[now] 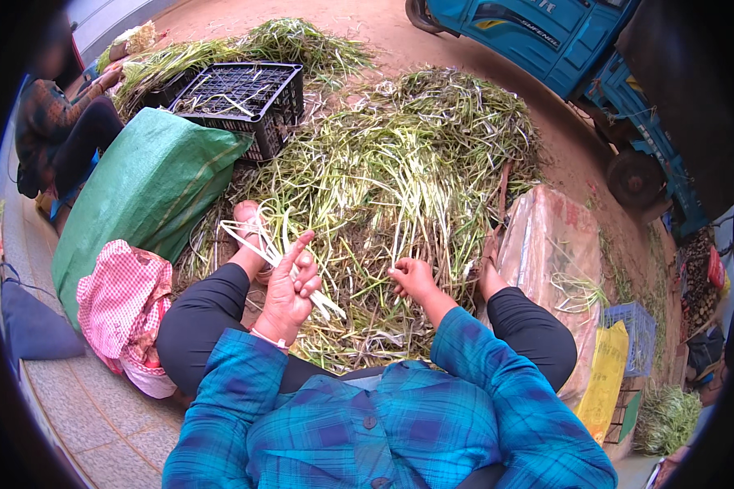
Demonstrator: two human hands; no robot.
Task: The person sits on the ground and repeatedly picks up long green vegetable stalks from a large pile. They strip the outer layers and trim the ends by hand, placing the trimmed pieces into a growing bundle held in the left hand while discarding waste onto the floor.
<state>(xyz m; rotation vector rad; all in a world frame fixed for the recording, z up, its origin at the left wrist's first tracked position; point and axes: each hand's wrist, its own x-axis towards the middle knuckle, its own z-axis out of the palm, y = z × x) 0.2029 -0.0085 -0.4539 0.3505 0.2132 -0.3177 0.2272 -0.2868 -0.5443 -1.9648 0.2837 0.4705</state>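
My left hand [290, 287] grips a small bunch of pale green-white stalks [325, 304], its index finger pointing out. The bunch's leafy ends loop up and to the left, over my foot. To the right, my right hand [413, 280] has its thumb and fingertips pinched near each other above the heap; whether a thin stalk is between them cannot be told. Between my legs and beyond lies a broad heap of long leafy stalks [367, 177], with brighter, whiter ones on top and browned, withered ones around and below.
A green woven sack [153, 177], a checked pink cloth [122, 305] and a black plastic crate [275, 122] stand left. Right are a pale wrapped block [550, 238], a yellow sack [605, 373] and a blue crate [639, 336]. Another person [49, 128] sits far left; a blue vehicle [526, 36] stands beyond.
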